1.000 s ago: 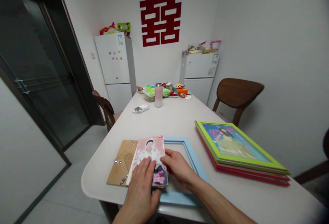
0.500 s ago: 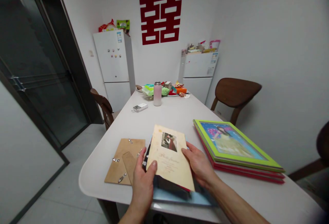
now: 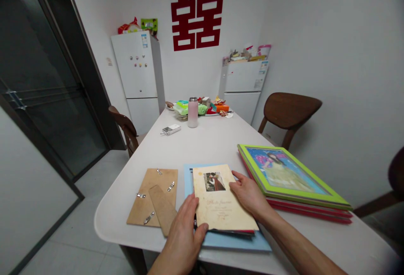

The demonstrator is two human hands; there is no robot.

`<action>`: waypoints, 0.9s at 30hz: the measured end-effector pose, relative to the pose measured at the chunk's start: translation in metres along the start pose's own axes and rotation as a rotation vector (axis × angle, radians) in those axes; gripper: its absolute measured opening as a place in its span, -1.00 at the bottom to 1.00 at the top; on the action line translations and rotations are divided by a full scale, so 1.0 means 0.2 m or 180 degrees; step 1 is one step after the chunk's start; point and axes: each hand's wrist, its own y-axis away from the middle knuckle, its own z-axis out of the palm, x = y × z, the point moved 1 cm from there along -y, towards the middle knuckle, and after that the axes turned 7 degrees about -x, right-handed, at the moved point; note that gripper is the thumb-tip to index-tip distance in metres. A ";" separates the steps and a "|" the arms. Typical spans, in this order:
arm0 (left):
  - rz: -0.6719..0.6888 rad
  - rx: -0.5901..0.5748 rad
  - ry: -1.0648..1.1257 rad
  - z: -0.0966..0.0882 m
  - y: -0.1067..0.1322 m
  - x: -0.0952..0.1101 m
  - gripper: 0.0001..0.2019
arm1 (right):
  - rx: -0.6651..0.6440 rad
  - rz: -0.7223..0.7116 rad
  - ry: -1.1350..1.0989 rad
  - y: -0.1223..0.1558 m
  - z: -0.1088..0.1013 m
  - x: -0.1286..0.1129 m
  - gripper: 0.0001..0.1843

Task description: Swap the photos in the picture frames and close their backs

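Observation:
A cream printed photo-frame insert sheet [image 3: 221, 214] with a small photo of a couple lies on top of darker sheets, whose edges show below it. This stack rests on a light blue picture frame [image 3: 221, 243], mostly covered. My left hand [image 3: 183, 233] grips the stack's left edge, thumb near the lower left corner. At the right edge, my right hand [image 3: 248, 195] holds the stack with its thumb over the border and fingers alongside. Left of the stack lies a brown frame backing board [image 3: 143, 205] with metal clips and a stand leg [image 3: 162, 210].
A stack of picture frames, the top one green-edged [image 3: 293, 176], sits on the right of the white table [image 3: 151, 153]. Farther back stand a pink bottle [image 3: 192, 113], a small white device [image 3: 171, 129] and assorted packets [image 3: 181, 107]. Wooden chairs [image 3: 290, 109] flank the table.
The sheet stack has come down onto the blue frame, slightly right and toward me, both hands moving with it. The backing board's stand leg shows more fully now. The view has tilted slightly.

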 end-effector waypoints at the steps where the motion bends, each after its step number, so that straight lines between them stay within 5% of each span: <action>1: 0.0019 -0.0021 -0.0014 0.00 0.00 0.00 -0.52 | 0.0016 -0.0007 0.0072 -0.01 -0.01 0.00 -0.45; 18: 0.0408 -0.0101 -0.0849 0.02 -0.03 -0.02 -0.57 | 0.0332 -0.0455 0.1053 -0.02 0.00 -0.05 -0.53; 27: 0.0289 -0.0414 -0.1269 -0.01 -0.06 0.06 -0.72 | 0.0595 -0.0645 0.2924 0.04 0.05 -0.03 -0.68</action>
